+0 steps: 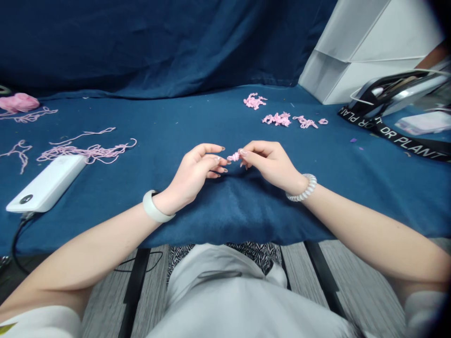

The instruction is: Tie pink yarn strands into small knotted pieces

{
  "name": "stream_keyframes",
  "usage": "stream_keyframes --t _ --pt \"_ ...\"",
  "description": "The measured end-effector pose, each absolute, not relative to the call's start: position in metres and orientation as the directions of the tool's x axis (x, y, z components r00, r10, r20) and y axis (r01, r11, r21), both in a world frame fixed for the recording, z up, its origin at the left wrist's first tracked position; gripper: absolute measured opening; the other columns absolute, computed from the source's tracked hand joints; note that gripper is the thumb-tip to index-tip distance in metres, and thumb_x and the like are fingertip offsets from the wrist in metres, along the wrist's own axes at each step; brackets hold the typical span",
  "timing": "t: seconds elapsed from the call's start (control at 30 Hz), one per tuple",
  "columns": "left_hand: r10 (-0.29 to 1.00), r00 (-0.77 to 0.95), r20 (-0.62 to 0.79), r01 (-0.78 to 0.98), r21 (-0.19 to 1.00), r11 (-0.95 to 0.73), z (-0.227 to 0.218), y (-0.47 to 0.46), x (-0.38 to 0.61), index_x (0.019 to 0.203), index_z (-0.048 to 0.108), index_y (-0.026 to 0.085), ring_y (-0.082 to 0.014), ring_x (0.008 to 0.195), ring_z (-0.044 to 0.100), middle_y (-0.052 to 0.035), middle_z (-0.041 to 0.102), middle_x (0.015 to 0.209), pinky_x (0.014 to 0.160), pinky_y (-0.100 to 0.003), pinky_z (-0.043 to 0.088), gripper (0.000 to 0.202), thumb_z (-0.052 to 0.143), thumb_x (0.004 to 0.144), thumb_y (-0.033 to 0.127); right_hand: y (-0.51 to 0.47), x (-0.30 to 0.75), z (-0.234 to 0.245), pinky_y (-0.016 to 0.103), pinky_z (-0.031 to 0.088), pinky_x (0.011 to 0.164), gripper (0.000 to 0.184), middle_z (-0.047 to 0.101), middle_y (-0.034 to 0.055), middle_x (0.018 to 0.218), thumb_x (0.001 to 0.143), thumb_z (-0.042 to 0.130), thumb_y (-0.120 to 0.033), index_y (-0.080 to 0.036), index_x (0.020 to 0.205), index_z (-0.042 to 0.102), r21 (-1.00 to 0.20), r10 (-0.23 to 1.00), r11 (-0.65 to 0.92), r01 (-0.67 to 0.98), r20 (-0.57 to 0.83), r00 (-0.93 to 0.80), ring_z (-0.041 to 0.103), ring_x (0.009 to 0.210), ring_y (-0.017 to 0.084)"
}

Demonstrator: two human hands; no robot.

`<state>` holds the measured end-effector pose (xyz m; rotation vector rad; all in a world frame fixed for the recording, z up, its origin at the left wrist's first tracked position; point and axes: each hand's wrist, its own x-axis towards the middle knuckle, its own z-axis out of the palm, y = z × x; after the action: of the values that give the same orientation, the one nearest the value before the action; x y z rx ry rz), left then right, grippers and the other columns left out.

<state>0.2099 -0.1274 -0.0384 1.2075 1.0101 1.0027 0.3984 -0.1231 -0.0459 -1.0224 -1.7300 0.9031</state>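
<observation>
Between my two hands, a small piece of knotted pink yarn (234, 157) is held above the front part of the blue cloth. My right hand (269, 162) pinches its right end between thumb and index finger. At its left end, my left hand (197, 169) has thumb and middle finger brought together at the small loop, with the index finger raised apart. The left fingertips partly hide that end. Beyond my right hand lie small piles of knotted pink yarn (277, 119). Loose pink yarn strands (93, 152) lie to the left.
A white power bank (49, 183) with a black cable rests at left, touching the strands. A pink yarn ball (19, 102) sits at far left. White boxes (369, 80) and a black lettered strap (398, 138) occupy the right. Blue cloth (169, 126) covers the table.
</observation>
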Motion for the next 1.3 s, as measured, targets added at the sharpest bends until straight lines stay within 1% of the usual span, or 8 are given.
stream_keyframes --t 0.17,0.43,0.67,0.73,0.87,1.03,1.17,1.3 --pt "0.964 0.248 -0.098 -0.023 0.994 0.107 -0.042 -0.125 0.210 0.100 0.059 0.017 -0.0089 0.072 0.064 -0.0032 0.069 0.089 0.064 -0.018 0.049 0.024 0.058 0.078 0.025 -0.106 0.407 -0.055 0.026 0.044 0.068 0.025 0.067 0.0038 0.072 0.083 0.059 -0.036 -0.014 0.074 0.069 -0.842 0.921 0.388 0.375 0.342 -0.184 0.058 0.068 0.013" --pt "0.938 0.338 -0.073 0.095 0.995 0.043 -0.051 -0.128 0.215 0.101 0.055 0.014 -0.0082 0.075 0.063 -0.0049 0.068 0.090 0.069 -0.020 0.048 0.020 0.051 0.083 0.021 0.002 0.445 -0.065 0.034 0.044 0.085 0.024 0.069 0.0080 0.086 0.082 0.057 -0.031 -0.016 0.074 0.073 -0.541 0.855 0.346 0.767 0.518 -0.020 0.061 0.088 0.020" --pt "0.889 0.456 0.047 0.282 0.939 -0.195 -0.064 -0.134 0.212 0.111 0.052 0.018 -0.0127 0.092 0.063 -0.0059 0.066 0.103 0.085 -0.029 0.049 0.030 0.054 0.083 0.028 0.086 0.469 -0.059 0.049 0.040 0.087 0.047 0.063 0.0193 0.111 0.091 0.040 -0.046 -0.015 0.105 0.072 -0.367 0.869 -0.140 0.920 0.399 0.292 0.053 0.107 0.034" --pt "0.866 0.494 0.078 0.335 0.902 -0.273 -0.053 -0.137 0.207 0.111 0.054 0.018 -0.0129 0.094 0.062 -0.0059 0.065 0.107 0.086 -0.028 0.049 0.031 0.056 0.082 0.029 0.088 0.473 -0.066 0.054 0.036 0.090 0.046 0.057 0.0259 0.121 0.090 0.043 -0.040 -0.009 0.113 0.068 -0.362 0.865 -0.144 0.921 0.406 0.294 0.046 0.116 0.039" --pt "0.903 0.372 0.216 0.295 0.895 -0.335 -0.014 -0.130 0.178 0.104 0.060 0.015 -0.0098 0.080 0.061 -0.0046 0.066 0.093 0.074 -0.023 0.049 0.028 0.055 0.083 0.033 0.070 0.475 -0.083 0.052 0.012 0.109 0.051 0.029 0.0225 0.149 0.089 0.049 -0.036 -0.011 0.132 0.054 -0.215 0.823 0.056 0.975 0.562 0.077 0.016 0.140 0.037" --pt "0.869 -0.029 0.495 0.702 0.629 -0.335 0.006 -0.090 0.094 0.094 0.066 0.016 -0.0098 0.066 0.055 -0.0023 0.063 0.074 0.064 -0.021 0.042 0.026 0.062 0.078 0.036 0.049 0.476 -0.092 0.056 0.005 0.109 0.059 0.007 0.0156 0.157 0.086 0.053 -0.036 -0.017 0.141 0.043 0.043 0.754 0.228 0.973 0.625 -0.204 -0.001 0.143 0.035" --pt "0.933 -0.096 0.347 0.951 0.310 -0.017 -0.012 -0.046 0.022 0.084 0.070 0.019 -0.0153 0.063 0.054 -0.0052 0.064 0.071 0.063 -0.027 0.038 0.023 0.065 0.074 0.039 0.054 0.478 -0.098 0.061 0.002 0.106 0.076 -0.008 0.0158 0.157 0.078 0.064 -0.037 -0.016 0.145 0.036 -0.010 0.751 0.199 0.980 0.644 -0.146 -0.008 0.142 0.040" --pt "0.985 -0.031 0.170 0.991 0.137 0.008 -0.033 -0.025 -0.007 0.091 0.070 0.022 -0.0206 0.072 0.059 -0.0058 0.066 0.081 0.071 -0.030 0.042 0.025 0.066 0.072 0.038 0.058 0.480 -0.103 0.064 0.000 0.106 0.078 -0.010 0.0150 0.157 0.078 0.064 -0.040 -0.015 0.145 0.035 -0.063 0.772 0.177 0.982 0.628 -0.099 -0.010 0.141 0.041"
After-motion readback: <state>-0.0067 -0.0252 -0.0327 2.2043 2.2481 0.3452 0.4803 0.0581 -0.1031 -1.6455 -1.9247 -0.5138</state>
